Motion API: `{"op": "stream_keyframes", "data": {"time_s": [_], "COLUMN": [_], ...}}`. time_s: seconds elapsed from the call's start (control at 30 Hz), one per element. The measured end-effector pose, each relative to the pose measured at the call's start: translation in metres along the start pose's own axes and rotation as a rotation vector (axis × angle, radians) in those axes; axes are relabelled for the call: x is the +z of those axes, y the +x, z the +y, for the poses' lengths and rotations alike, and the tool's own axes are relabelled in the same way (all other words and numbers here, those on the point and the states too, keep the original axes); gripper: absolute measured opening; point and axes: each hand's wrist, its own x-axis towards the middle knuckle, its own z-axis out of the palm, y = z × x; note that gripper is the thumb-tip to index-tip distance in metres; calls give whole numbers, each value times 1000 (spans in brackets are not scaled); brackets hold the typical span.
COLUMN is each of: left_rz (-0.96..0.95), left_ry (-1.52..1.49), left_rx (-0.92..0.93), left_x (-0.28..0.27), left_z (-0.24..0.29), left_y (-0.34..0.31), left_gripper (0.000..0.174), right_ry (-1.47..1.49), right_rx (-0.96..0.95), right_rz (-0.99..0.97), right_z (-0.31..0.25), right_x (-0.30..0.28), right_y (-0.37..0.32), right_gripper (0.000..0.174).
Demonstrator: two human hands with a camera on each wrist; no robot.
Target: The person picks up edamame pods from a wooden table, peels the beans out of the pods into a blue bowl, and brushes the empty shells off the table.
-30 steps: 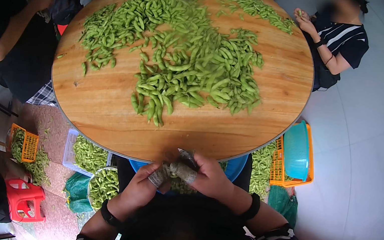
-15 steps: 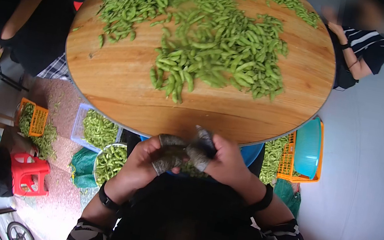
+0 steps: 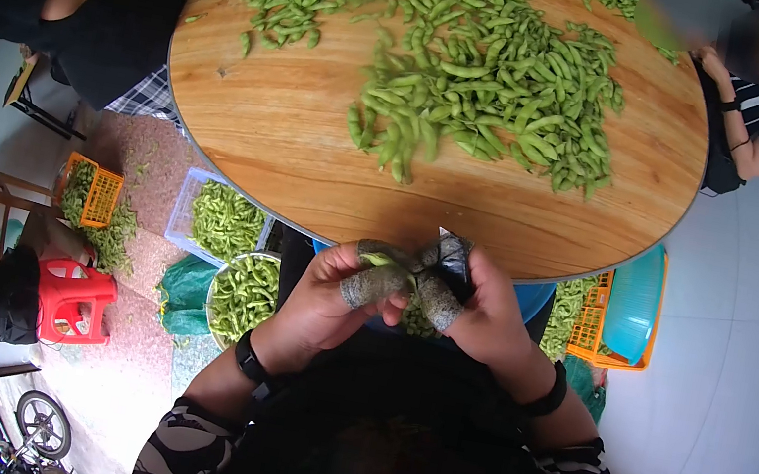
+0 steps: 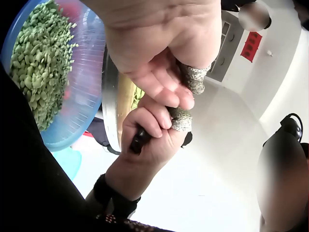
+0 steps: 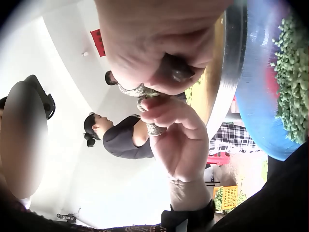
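Observation:
Close together at the table's near edge, both hands work fingertip to fingertip. The left hand (image 3: 323, 303), its thumb and a finger in grey wraps, pinches a green pod (image 3: 379, 259). A dark tool (image 3: 453, 254) with a pale pointed end is gripped in the right hand (image 3: 496, 322), whose thumb is wrapped too. The tool's black handle (image 4: 139, 140) shows under curled fingers in the left wrist view. Green pods (image 3: 515, 89) lie spread over the round wooden table (image 3: 274, 144). Shelled beans (image 4: 41, 72) fill part of a blue basin (image 4: 87, 67) below the hands.
Left of the lap stand a pod-filled clear crate (image 3: 224, 216), a round container of pods (image 3: 243, 300) and a red stool (image 3: 75, 302). To the right are an orange basket (image 3: 590, 317) and teal basket (image 3: 634, 305). Other people sit around the table.
The head view has shifted, so the table sits higher and further right. Both hands remain together; their fingers have moved slightly, and a green pod now shows in the left hand.

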Motion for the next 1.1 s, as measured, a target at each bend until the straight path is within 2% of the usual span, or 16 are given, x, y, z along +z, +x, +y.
{"op": "stream_keyframes", "data": {"time_s": [0.03, 0.07, 0.1, 0.13, 0.2, 0.27, 0.33, 0.43, 0.5, 0.6, 0.77, 0.87, 0.93, 1.03, 1.07, 1.1], "left_rz": [-33, -28, 59, 147, 148, 147, 161, 249, 214, 152, 73, 88, 21, 4, 5, 25], "left_ry": [76, 74, 318, 562, 639, 716, 641, 666, 696, 680, 652, 752, 1427, 1503, 1504, 1136], "left_rx": [57, 59, 129, 197, 202, 197, -104, -104, -133, -160, -207, -127, 383, 415, 415, 195], "left_x": [-2, -1, 4, 7, 7, 8, 8, 6, 14, 17, 14, 13, 2, 2, 6, 12], "left_z": [0, 0, 3, 5, 5, 7, 12, 10, 15, 14, 14, 5, -6, -4, -1, 4], "left_y": [0, -1, 0, 0, -2, -7, -12, -13, -14, -15, -17, -14, -10, -10, -10, -10], "left_gripper": [19, 19, 19, 18, 18, 17, 13, 13, 14, 14, 16, 16, 12, 12, 12, 11], "right_ry": [1, -243, -486, -485, -738, -702, -666, -479, -388, -253, -245, -259, -258, -255, -71, 115], "right_rx": [4, 2, -2, -1, -291, -234, -177, -139, -28, 100, 11, 46, 95, 162, 275, 385], "right_rz": [-4, -58, -111, -114, -110, -86, -59, -108, -231, -267, -274, -259, -240, -266, -285, -302], "right_z": [1, 1, 1, 1, -2, -6, -9, -11, -11, -22, -7, -11, -13, -11, -10, -9], "right_x": [-3, -9, -12, -12, -11, -10, -9, -9, -8, -7, -9, -6, -5, -7, -8, -9], "right_y": [-1, -4, -5, -6, -11, -17, -21, -19, -18, -17, -17, -16, -15, -13, -13, -12], "right_gripper": [28, 29, 31, 31, 31, 33, 35, 41, 42, 39, 34, 32, 31, 31, 31, 31]}}
